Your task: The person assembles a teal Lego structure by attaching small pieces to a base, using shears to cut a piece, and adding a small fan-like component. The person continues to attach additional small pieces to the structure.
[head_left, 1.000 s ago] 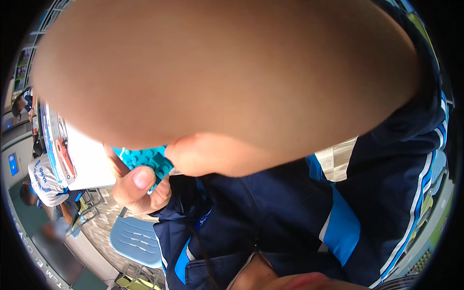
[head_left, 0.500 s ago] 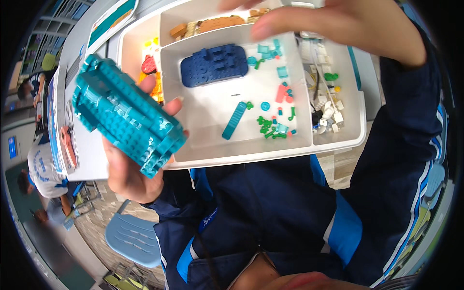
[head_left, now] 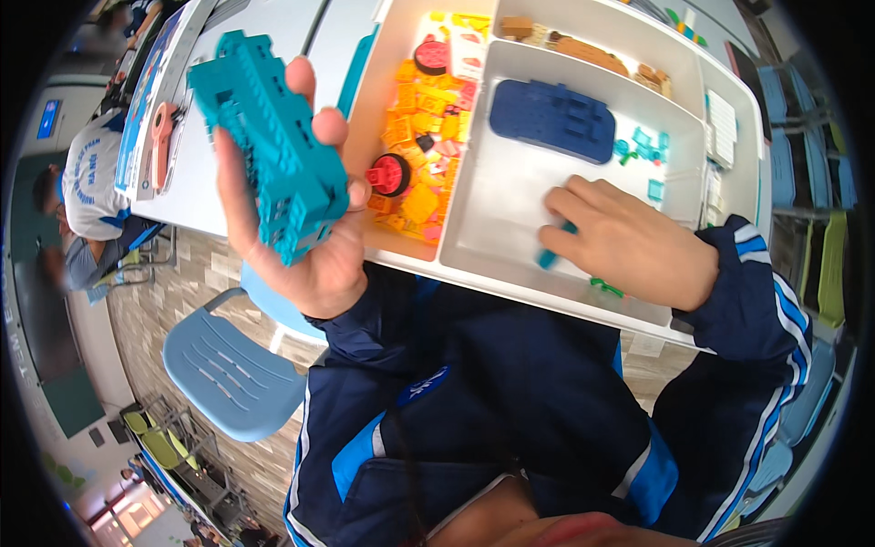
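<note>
Fingers of the left hand (head_left: 301, 246) are wrapped around a teal brick assembly (head_left: 273, 146), thumb on one side and fingertips curled over the top edge, holding it up clear of the table, just left of the sorting tray (head_left: 510, 283). The right hand (head_left: 629, 242) lies palm down in the tray's front white compartment, fingers bent and pressed onto a small teal brick (head_left: 551, 257); only the end of that piece shows beneath the fingers, so whether it is pinched or merely pinned against the tray floor cannot be told for certain.

Judging from this, the step in hand looks like picking the next piece for the held build. The next move would call for closing thumb and forefinger on the little brick, lifting it over the tray wall, and turning the assembly so that its studs face the incoming piece.

Just beside the right hand a green piece (head_left: 603, 288) lies near the front wall. Further back in the same compartment sits a dark blue plate (head_left: 551, 118), with loose teal pieces (head_left: 643, 146) to its right. The compartment to the left holds a heap of orange bricks (head_left: 415, 137) and a red wheel (head_left: 390, 175). Beyond, at the far left, another person in a white shirt (head_left: 91, 182) sits at a desk.
</note>
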Demonstrator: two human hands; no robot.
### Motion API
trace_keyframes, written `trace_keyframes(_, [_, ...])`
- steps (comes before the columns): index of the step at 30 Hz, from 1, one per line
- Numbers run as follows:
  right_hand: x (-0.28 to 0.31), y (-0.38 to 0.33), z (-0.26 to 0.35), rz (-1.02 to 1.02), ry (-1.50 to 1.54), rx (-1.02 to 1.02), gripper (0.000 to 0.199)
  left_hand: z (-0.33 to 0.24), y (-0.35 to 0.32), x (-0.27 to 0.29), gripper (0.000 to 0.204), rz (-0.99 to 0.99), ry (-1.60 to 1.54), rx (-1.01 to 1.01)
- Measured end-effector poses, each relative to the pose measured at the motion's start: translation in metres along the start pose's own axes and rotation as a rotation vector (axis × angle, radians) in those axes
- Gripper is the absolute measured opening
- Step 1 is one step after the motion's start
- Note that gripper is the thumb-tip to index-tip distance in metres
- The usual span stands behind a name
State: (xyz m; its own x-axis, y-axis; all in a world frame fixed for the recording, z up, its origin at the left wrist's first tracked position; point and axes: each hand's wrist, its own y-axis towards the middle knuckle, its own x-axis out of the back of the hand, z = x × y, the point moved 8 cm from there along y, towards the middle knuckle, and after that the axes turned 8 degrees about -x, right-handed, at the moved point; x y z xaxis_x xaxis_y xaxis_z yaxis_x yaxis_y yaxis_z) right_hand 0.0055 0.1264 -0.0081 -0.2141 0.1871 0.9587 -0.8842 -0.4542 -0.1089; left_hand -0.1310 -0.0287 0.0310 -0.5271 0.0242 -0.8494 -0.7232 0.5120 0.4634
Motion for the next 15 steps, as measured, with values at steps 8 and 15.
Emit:
trace_keyframes(8, [0.002,-0.014,-0.026,0.258,0.020,-0.167,0.016,-0.016,-0.012,0.033,0.051,-0.190,-0.202,-0.106])
trace_keyframes(15, [0.030,-0.009,-0.052,0.064,0.196,-0.188,0.018,-0.007,-0.020,0.041,0.052,-0.291,-0.015,-0.021])
